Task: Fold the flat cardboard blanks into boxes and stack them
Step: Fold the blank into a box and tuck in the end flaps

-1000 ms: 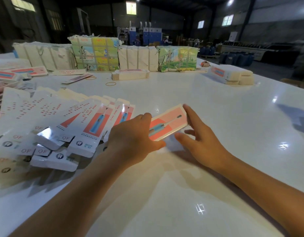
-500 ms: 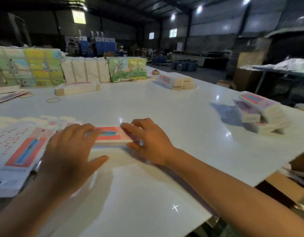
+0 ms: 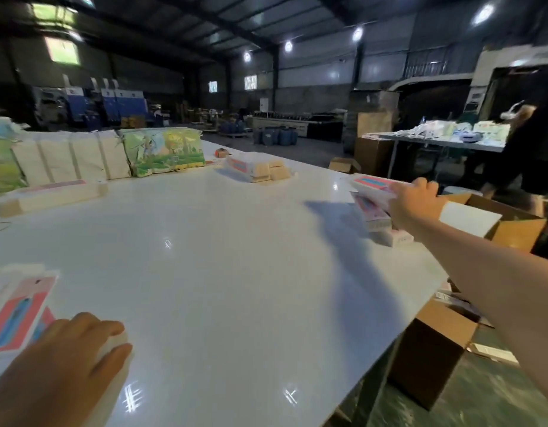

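My right hand point(image 3: 412, 204) is stretched out to the table's right edge and grips a folded pink-and-white box point(image 3: 372, 184), holding it on top of a stack of folded boxes point(image 3: 372, 215). My left hand point(image 3: 66, 368) rests at the near left on the white table point(image 3: 235, 272), fingers relaxed, next to the fanned pile of flat pink-and-white blanks point(image 3: 17, 315). Whether anything lies under the left palm is hidden.
Wrapped bundles point(image 3: 161, 151) line the table's far edge, with a long flat pack point(image 3: 51, 197) in front and another box stack point(image 3: 257, 167) at the far right. Open brown cartons point(image 3: 494, 223) point(image 3: 432, 349) stand on the floor beyond the right edge. A person stands at the far right.
My right hand carried the folded box from the table's near middle over to the stack at the right edge. My left hand let go and stayed by the blanks. The view swung right.
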